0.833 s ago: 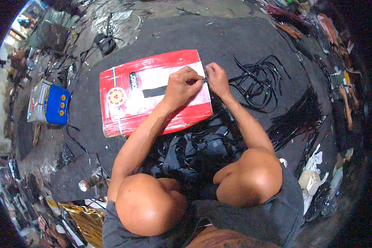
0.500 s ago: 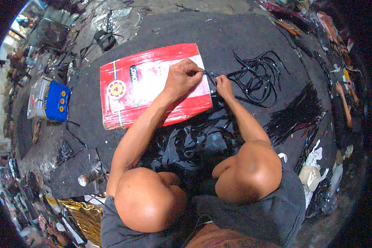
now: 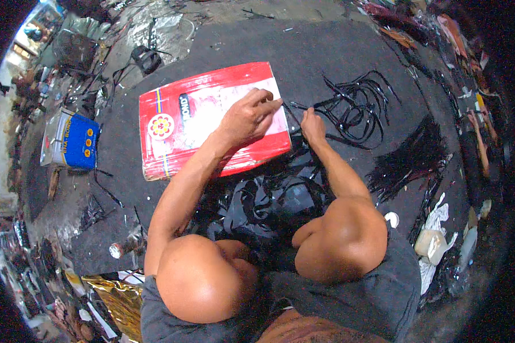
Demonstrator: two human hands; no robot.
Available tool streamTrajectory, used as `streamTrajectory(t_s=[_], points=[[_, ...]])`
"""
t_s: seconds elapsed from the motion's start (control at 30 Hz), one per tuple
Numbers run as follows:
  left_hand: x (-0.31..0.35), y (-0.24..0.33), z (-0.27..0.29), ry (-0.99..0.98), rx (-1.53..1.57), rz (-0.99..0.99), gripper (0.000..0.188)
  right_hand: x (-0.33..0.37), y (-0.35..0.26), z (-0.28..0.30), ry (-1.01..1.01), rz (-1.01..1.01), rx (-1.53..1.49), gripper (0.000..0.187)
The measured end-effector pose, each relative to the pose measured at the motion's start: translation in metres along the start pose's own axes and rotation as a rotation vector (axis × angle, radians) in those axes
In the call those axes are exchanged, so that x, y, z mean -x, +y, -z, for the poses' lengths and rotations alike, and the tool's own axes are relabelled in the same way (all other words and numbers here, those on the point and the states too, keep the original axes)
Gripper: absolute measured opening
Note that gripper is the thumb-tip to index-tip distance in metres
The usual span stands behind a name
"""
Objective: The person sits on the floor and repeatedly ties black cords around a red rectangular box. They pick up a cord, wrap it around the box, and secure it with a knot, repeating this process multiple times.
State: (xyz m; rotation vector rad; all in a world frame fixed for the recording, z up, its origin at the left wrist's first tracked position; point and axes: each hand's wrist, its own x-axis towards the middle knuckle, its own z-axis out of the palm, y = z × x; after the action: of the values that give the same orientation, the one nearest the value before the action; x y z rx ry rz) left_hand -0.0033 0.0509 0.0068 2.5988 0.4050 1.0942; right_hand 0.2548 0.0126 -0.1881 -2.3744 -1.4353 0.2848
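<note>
A red and white flattened rectangular sheet-metal or card panel [image 3: 212,154] lies across the ground before me; its exact material I cannot make out. My left hand [image 3: 247,119] rests over its right part, fingertips pinched at the panel's right edge on the end of a thin black strip [image 3: 292,110]. Just right of that edge, my right hand [image 3: 313,128] is closed on the same strip, so a short length runs between the two hands. Beyond my right hand a loose tangle of glossy black strips [image 3: 357,108] spreads over the dark mat.
Black strips and scraps [image 3: 263,197] heap between my knees. A bundle of thin black strips [image 3: 409,157] lies to the right. A blue and white tin [image 3: 80,140] stands at left, a small jar [image 3: 120,250] nearer me. The dark mat [image 3: 326,46] lies beneath.
My left hand's fingers have spread a little and its wrist has lowered slightly. My right hand has shifted slightly nearer to me. The panel and the tangle stay put.
</note>
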Motion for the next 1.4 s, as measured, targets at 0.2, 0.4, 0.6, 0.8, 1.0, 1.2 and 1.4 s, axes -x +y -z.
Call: streamTrajectory(t_s=[0.2,0.4,0.6,0.8,1.0,1.2,1.4], points=[[0.007,0.048,-0.024,-0.024,-0.133,-0.026,0.035,-0.004,0.031,0.007,0.046,0.04,0.123,0.03],[0.096,0.112,-0.096,-0.396,0.11,0.396,0.051,-0.051,0.001,0.136,0.938,-0.129,-0.722,0.028],[0.093,0.109,-0.068,-0.324,0.389,0.608,0.019,0.031,-0.072,0.227,0.085,0.354,-0.818,0.027],[0.002,0.128,0.039,0.125,0.191,0.507,0.014,0.131,-0.128,0.257,-0.424,0.865,-0.715,0.068],[-0.013,0.13,0.081,0.099,0.352,0.594,0.023,0.134,-0.146,0.291,-0.326,0.643,-0.935,0.051],[0.018,0.108,0.069,-0.005,0.778,0.74,0.019,0.098,-0.132,0.295,-0.529,0.482,-1.062,0.014],[0.036,0.115,0.065,-0.415,0.756,0.993,0.012,0.09,-0.127,0.292,-0.192,0.5,-1.058,0.014]])
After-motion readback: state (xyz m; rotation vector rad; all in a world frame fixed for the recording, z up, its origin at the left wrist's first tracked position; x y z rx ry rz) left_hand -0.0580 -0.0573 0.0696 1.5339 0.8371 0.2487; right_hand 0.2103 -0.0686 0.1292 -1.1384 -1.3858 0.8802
